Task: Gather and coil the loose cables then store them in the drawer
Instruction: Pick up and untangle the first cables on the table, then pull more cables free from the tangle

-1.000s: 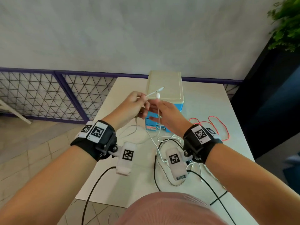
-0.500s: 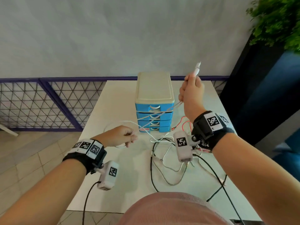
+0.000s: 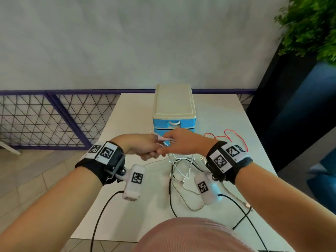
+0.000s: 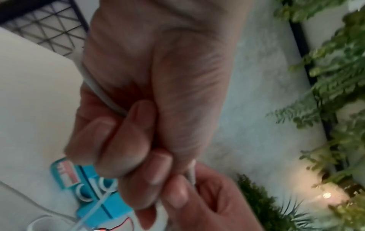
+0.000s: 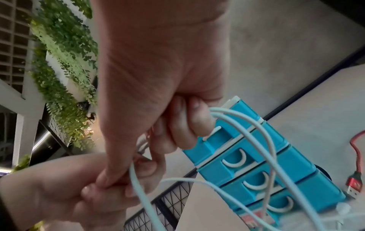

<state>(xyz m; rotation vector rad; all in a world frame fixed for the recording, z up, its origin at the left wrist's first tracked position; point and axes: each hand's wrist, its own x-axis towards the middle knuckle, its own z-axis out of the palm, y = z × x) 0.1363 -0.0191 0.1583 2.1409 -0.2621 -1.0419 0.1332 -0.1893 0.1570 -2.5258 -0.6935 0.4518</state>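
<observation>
My left hand (image 3: 145,148) and right hand (image 3: 174,142) meet above the table, in front of the blue drawer unit (image 3: 174,122). Both grip the white cable (image 3: 189,168), which hangs in loops from my hands to the tabletop. In the left wrist view my left hand's fingers (image 4: 110,140) curl round a strand of white cable (image 4: 102,92). In the right wrist view my right hand's fingers (image 5: 181,129) hold loops of white cable (image 5: 256,129) before the drawer unit (image 5: 256,168). All drawers look closed.
A red cable (image 3: 229,135) lies right of the drawer unit, its plug (image 5: 353,186) in the right wrist view. A braided grey cable (image 3: 181,199) and black cables (image 3: 241,217) lie on the white table (image 3: 131,113). A purple mesh fence (image 3: 54,117) stands at left, a plant (image 3: 312,26) at right.
My right hand, which was raised high to the right with the cable end, has come down to meet my left hand. My left hand rose toward the drawer unit.
</observation>
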